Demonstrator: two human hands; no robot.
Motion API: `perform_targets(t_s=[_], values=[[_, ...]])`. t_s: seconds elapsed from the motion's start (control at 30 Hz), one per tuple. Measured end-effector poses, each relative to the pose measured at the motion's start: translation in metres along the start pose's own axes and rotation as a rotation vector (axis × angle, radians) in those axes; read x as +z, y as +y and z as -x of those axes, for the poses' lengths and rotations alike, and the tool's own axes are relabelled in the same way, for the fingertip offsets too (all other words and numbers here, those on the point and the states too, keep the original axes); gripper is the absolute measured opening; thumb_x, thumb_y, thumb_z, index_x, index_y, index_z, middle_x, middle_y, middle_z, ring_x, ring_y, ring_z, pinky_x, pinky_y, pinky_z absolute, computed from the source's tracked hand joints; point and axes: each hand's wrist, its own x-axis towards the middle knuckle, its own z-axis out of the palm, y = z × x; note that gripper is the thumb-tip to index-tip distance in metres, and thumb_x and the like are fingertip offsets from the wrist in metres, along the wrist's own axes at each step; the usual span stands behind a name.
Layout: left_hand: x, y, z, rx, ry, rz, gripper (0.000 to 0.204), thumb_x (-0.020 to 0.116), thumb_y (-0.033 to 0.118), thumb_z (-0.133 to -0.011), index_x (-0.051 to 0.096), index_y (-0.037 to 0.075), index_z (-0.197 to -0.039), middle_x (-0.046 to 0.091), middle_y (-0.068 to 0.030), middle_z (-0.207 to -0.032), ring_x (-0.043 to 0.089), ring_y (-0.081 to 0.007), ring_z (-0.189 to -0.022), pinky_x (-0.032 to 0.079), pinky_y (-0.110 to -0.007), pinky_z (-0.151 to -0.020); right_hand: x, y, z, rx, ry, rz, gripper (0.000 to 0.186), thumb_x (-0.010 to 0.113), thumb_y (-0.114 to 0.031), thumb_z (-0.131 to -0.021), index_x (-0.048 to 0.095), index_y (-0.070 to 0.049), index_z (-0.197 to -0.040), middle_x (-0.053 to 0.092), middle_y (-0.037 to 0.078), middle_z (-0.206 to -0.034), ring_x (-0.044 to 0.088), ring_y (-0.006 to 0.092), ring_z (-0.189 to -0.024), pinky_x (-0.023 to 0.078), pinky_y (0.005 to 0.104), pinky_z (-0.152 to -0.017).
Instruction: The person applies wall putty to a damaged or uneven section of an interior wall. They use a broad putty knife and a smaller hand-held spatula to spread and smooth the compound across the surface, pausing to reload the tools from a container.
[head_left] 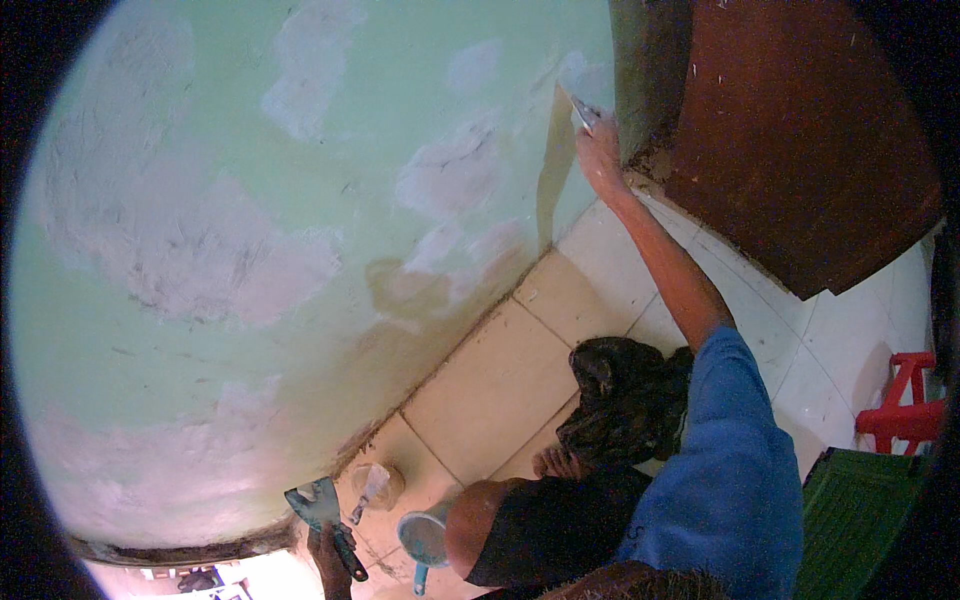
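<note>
My right hand reaches up to the wall near the corner, closed around a putty knife whose blade is at a whitish patch on the green wall. Low on the left, my left hand grips a wide scraper with a dark handle, its blade smeared with blue-grey. Close to that hand on the floor is a round tub with a small smeared spatula in it. A light blue dipper stands beside my knee.
Several pale filler patches cover the wall. A brown panel stands right of the corner. Dark crumpled cloth lies on the tiled floor near my foot. A red stool and green plastic piece are at the right.
</note>
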Motion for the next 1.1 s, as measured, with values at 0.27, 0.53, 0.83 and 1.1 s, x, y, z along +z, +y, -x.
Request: perform_targets(t_s=[0.27,0.53,0.83,1.1], values=[[-0.024,-0.033,-0.028,-0.093,-0.020,0.071,0.021,0.053,0.022,-0.097,0.054,0.002,-0.102,0.060,-0.0079,-0.069,0.058,-0.0154,-0.052,0.047,-0.028,-0.047,0.032,0.105,-0.047,0.333,0.041,-0.288,0.035,0.058,-0.014,-0.089,0.058,0.004,-0.119,0.056,0.027,-0.122,0.050,0.0423,-0.117,0.041,0.0489,-0.102],[-0.008,-0.011,-0.012,0.013,-0.037,0.051,0.023,0.051,0.023,-0.097,0.052,0.001,-0.104,0.061,-0.0096,-0.071,0.059,-0.0164,-0.054,0.048,-0.029,-0.048,0.006,0.065,0.045,0.386,-0.297,-0.651,0.020,0.057,-0.005,-0.086,0.061,0.000,-0.104,0.057,0.009,-0.100,0.053,0.0200,-0.095,0.042,0.0333,-0.088],[-0.008,-0.017,-0.018,0.083,-0.083,0.088,0.025,0.053,0.024,-0.097,0.051,0.000,-0.100,0.060,-0.0096,-0.070,0.058,-0.0171,-0.053,0.049,-0.029,-0.048,-0.118,-0.076,0.073,0.491,-0.444,-1.357,0.011,0.064,-0.009,-0.084,0.063,-0.007,-0.094,0.060,0.000,-0.089,0.054,0.0110,-0.082,0.044,0.0297,-0.073],[-0.022,-0.063,-0.042,0.194,-0.025,0.178,0.030,0.059,0.029,-0.095,0.055,0.000,-0.091,0.062,-0.0122,-0.066,0.059,-0.0189,-0.050,0.048,-0.031,-0.044,-0.128,-0.116,0.054,0.443,-0.406,-1.652,0.018,0.064,-0.011,-0.086,0.063,-0.004,-0.103,0.062,0.002,-0.097,0.056,0.0099,-0.090,0.047,0.0288,-0.074]])
